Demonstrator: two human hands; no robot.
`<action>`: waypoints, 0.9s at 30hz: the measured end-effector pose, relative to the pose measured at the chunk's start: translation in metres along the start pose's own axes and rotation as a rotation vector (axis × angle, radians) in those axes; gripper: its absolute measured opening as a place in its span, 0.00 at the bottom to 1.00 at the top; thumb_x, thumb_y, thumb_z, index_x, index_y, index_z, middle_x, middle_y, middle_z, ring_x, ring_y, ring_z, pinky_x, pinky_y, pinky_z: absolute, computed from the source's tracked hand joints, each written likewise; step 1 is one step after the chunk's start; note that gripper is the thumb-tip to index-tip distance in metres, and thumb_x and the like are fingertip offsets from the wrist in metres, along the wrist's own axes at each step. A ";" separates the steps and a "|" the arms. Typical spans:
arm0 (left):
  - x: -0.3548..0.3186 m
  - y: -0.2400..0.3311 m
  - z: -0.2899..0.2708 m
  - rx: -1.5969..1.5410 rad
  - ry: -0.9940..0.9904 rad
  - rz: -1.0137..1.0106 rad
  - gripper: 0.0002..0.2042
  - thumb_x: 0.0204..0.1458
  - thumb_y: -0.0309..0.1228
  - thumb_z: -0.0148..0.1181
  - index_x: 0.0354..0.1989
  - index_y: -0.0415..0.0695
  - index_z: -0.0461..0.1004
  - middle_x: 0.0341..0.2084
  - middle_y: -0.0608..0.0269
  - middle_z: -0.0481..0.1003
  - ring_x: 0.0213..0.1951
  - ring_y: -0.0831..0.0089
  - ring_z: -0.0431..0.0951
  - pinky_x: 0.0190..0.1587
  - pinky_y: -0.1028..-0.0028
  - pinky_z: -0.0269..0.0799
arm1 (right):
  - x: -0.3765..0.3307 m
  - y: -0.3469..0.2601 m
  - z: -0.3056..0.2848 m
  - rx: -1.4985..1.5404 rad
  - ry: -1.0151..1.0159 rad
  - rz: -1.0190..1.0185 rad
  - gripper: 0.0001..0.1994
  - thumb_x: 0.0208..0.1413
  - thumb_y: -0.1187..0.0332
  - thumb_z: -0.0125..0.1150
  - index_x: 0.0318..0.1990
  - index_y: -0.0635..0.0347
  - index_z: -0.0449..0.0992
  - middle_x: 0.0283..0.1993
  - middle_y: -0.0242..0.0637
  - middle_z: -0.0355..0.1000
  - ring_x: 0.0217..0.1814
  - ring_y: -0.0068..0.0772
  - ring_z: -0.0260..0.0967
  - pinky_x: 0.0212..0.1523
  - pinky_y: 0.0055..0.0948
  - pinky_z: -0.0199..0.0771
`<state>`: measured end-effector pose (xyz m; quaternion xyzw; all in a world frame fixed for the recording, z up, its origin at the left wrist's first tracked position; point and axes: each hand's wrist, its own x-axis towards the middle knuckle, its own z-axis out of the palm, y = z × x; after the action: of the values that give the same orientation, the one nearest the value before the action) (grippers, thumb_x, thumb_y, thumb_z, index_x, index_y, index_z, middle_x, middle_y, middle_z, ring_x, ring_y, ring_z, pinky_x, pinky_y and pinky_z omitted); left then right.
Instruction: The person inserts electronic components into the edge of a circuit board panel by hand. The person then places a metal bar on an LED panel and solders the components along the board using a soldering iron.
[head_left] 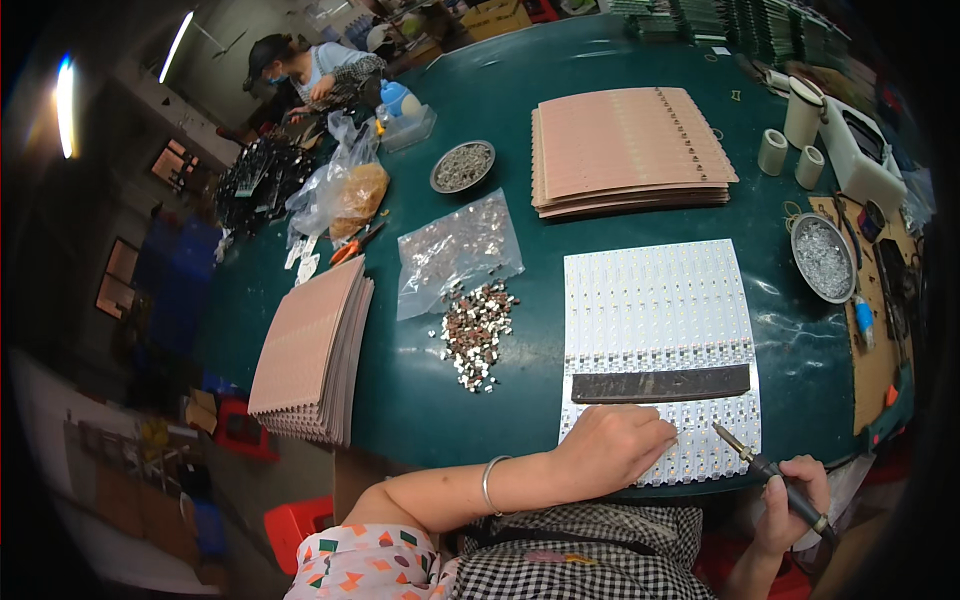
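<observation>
My left fingers [655, 432] curl down onto the near part of the white circuit panel [655, 310], tips pressed to its surface, closed around nothing that I can see. My left hand [615, 445] rests on the panel's near left corner, a silver bangle [488, 483] on the wrist. My right hand [795, 495] sits just off the panel's near right corner, fingers wrapped around the dark handle of a soldering iron [765, 468], whose tip points far-left and rests over the panel's near right rows.

The panel lies flat on the green desk [500, 120], right in front of me. A dark flat bar [660, 384] lies across it from left to right, just beyond my left hand.

To the left of the panel a loose heap of small metal parts [475, 330] sits on the desk, with a clear bag of the same parts [455, 245] just beyond it. Further left, a stack of pinkish boards [310, 350] hangs at the desk's edge. A second pinkish stack [630, 150] lies far of the panel. A round metal dish [822, 258] of small parts sits to the right, another dish [462, 166] far left.
</observation>
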<state>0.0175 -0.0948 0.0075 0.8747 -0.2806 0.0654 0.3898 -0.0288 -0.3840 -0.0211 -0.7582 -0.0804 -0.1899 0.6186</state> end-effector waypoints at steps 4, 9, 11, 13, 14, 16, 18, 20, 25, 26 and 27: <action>-0.006 -0.003 0.006 0.021 0.043 0.041 0.05 0.51 0.27 0.64 0.32 0.41 0.75 0.22 0.57 0.71 0.27 0.57 0.76 0.29 0.61 0.73 | -0.011 0.013 -0.010 -0.093 0.059 -0.010 0.08 0.54 0.72 0.60 0.40 0.65 0.72 0.33 0.31 0.64 0.29 0.18 0.58 0.31 0.19 0.55; -0.003 -0.003 0.018 0.014 0.081 0.042 0.08 0.53 0.29 0.60 0.25 0.40 0.70 0.21 0.56 0.71 0.27 0.55 0.76 0.29 0.57 0.71 | 0.008 -0.030 0.013 -0.068 0.179 -0.022 0.07 0.51 0.75 0.66 0.32 0.72 0.76 0.28 0.46 0.74 0.25 0.33 0.70 0.27 0.27 0.70; -0.007 -0.003 0.016 -0.004 0.101 0.033 0.09 0.53 0.30 0.59 0.24 0.40 0.69 0.21 0.55 0.71 0.27 0.54 0.76 0.29 0.56 0.71 | 0.006 -0.026 0.008 -0.062 0.167 0.040 0.07 0.51 0.76 0.66 0.33 0.72 0.76 0.28 0.45 0.74 0.25 0.33 0.69 0.26 0.28 0.70; -0.010 -0.002 0.013 -0.008 0.091 0.026 0.10 0.53 0.30 0.59 0.24 0.39 0.70 0.22 0.54 0.71 0.27 0.53 0.76 0.28 0.56 0.70 | 0.006 -0.021 0.009 -0.054 0.162 0.010 0.07 0.51 0.75 0.66 0.33 0.72 0.76 0.28 0.45 0.74 0.25 0.33 0.69 0.26 0.27 0.69; -0.011 -0.001 0.013 -0.008 0.095 0.023 0.10 0.53 0.30 0.59 0.24 0.39 0.70 0.22 0.54 0.71 0.27 0.53 0.76 0.28 0.56 0.70 | 0.006 -0.020 0.010 -0.051 0.172 -0.012 0.08 0.51 0.75 0.66 0.34 0.72 0.75 0.28 0.45 0.74 0.25 0.33 0.69 0.26 0.27 0.69; -0.013 0.000 0.012 -0.002 0.079 0.007 0.10 0.53 0.30 0.59 0.23 0.39 0.69 0.21 0.54 0.71 0.27 0.53 0.76 0.28 0.56 0.70 | 0.004 -0.023 0.009 -0.024 0.156 0.003 0.08 0.51 0.75 0.66 0.34 0.72 0.76 0.28 0.45 0.73 0.25 0.32 0.68 0.26 0.27 0.69; -0.015 0.000 0.012 0.011 0.078 0.000 0.10 0.53 0.30 0.58 0.23 0.39 0.69 0.22 0.54 0.71 0.27 0.53 0.76 0.28 0.56 0.70 | 0.004 -0.024 0.010 0.002 0.139 0.019 0.08 0.52 0.75 0.67 0.34 0.72 0.76 0.28 0.46 0.73 0.25 0.32 0.68 0.26 0.27 0.68; -0.016 0.000 0.014 0.015 0.069 -0.003 0.10 0.53 0.29 0.58 0.23 0.39 0.69 0.22 0.54 0.71 0.27 0.53 0.76 0.28 0.56 0.71 | 0.002 -0.025 0.008 0.008 0.135 0.012 0.08 0.52 0.75 0.67 0.34 0.72 0.76 0.28 0.46 0.73 0.25 0.32 0.68 0.27 0.26 0.69; -0.015 0.000 0.015 -0.014 0.103 0.058 0.07 0.52 0.28 0.58 0.26 0.40 0.70 0.22 0.55 0.71 0.27 0.54 0.76 0.29 0.59 0.74 | -0.016 0.004 -0.023 -0.128 0.180 0.133 0.07 0.57 0.71 0.60 0.40 0.65 0.73 0.35 0.31 0.66 0.34 0.20 0.59 0.35 0.18 0.56; -0.014 -0.002 0.012 0.006 0.068 0.080 0.05 0.52 0.28 0.58 0.28 0.40 0.71 0.22 0.56 0.72 0.27 0.55 0.77 0.30 0.60 0.75 | -0.015 0.003 -0.024 -0.147 0.132 0.035 0.07 0.58 0.71 0.60 0.40 0.65 0.74 0.35 0.30 0.65 0.34 0.20 0.58 0.35 0.19 0.57; -0.014 -0.003 0.004 0.033 0.035 0.100 0.04 0.51 0.27 0.59 0.31 0.40 0.73 0.23 0.56 0.72 0.27 0.56 0.77 0.30 0.60 0.75 | -0.016 0.000 -0.024 -0.102 0.108 0.098 0.06 0.57 0.72 0.60 0.39 0.65 0.74 0.35 0.31 0.66 0.33 0.19 0.58 0.35 0.18 0.56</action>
<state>0.0076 -0.0899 -0.0017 0.8645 -0.3159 0.1048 0.3767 -0.0484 -0.4055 -0.0235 -0.7805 -0.0001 -0.2038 0.5910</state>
